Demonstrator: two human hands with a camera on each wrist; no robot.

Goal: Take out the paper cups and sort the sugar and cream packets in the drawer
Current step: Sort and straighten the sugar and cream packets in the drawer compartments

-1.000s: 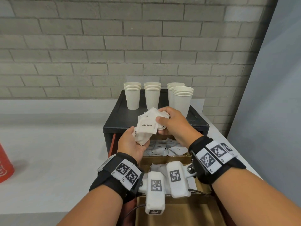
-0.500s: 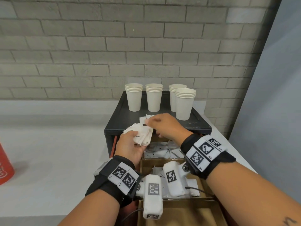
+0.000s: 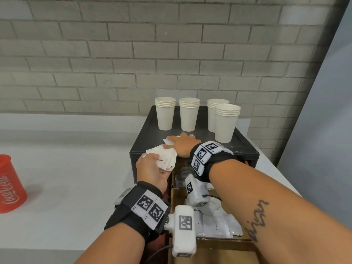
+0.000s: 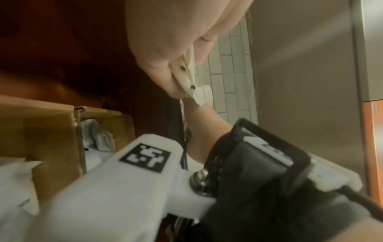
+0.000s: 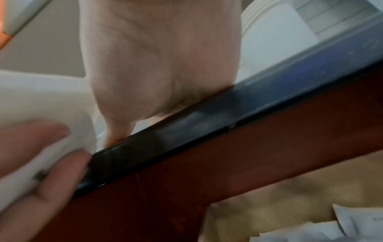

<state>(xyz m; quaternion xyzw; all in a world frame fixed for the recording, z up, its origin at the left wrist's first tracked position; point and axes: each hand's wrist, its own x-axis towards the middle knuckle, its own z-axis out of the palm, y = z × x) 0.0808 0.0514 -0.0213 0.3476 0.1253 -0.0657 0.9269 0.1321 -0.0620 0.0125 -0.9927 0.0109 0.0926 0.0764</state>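
Four stacks of white paper cups (image 3: pixel 188 115) stand on the black cabinet top (image 3: pixel 244 147). My left hand (image 3: pixel 152 162) grips a bundle of white sugar packets (image 3: pixel 166 161) at the cabinet's front left corner; the bundle also shows in the left wrist view (image 4: pixel 189 77). My right hand (image 3: pixel 181 142) lies flat on the cabinet top, its fingers stretched out over a loose white packet (image 3: pixel 167 140). Below the hands the drawer (image 3: pixel 213 241) is pulled out, with more white packets (image 3: pixel 219 223) in its cardboard compartments. The right fingertips are hidden in the right wrist view.
A red Coca-Cola container (image 3: pixel 9 185) stands on the white counter (image 3: pixel 66 168) at the far left. A grey brick wall (image 3: pixel 133 54) runs behind the cabinet, and a pale panel (image 3: pixel 323 130) closes in on the right.
Both hands have dropped lower. The right hand left the bundle and moved forward onto the cabinet top with a packet under it. The left hand carried the bundle down and left.
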